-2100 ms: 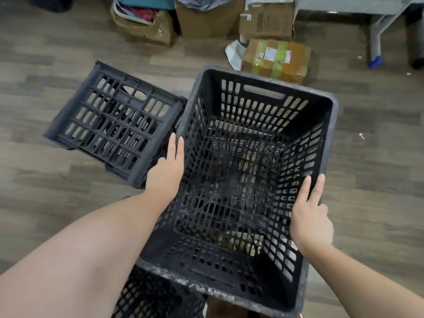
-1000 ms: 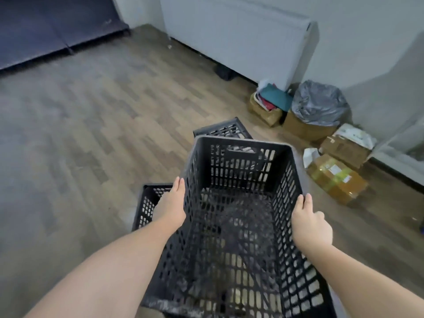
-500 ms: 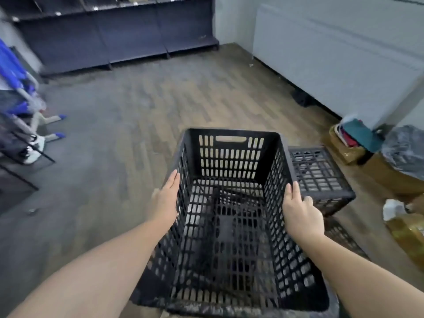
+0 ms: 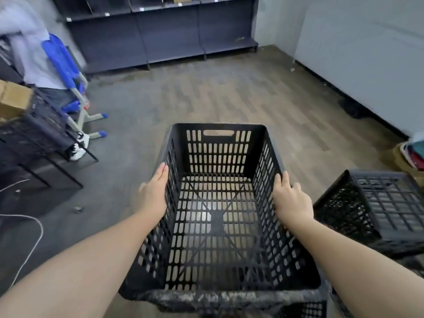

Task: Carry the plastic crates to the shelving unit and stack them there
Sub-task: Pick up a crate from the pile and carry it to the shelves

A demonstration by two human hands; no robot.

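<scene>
I hold an empty black slotted plastic crate (image 4: pixel 218 154) off the floor, open side up, in front of me. My left hand (image 4: pixel 152 193) presses flat against its left wall and my right hand (image 4: pixel 290 200) grips its right wall, fingers over the rim. A second black crate (image 4: pixel 387 207) lies upside down on the floor at the right. The dark grey shelving unit (image 4: pixel 160 35) stands along the far wall, its lower shelves bare.
At the left, a person in a light shirt (image 4: pixel 29 42) stands by a blue-and-white frame (image 4: pixel 68 72), next to a black wire rack (image 4: pixel 39 131) with a cardboard box (image 4: pixel 11 99). A white cable (image 4: pixel 34 244) lies on the floor. Boxes (image 4: pixel 410 154) sit at the right wall.
I have lifted the crate from the stack and turned left with it. The boxes and other crates slid to the right, and the shelving unit came into view ahead.
</scene>
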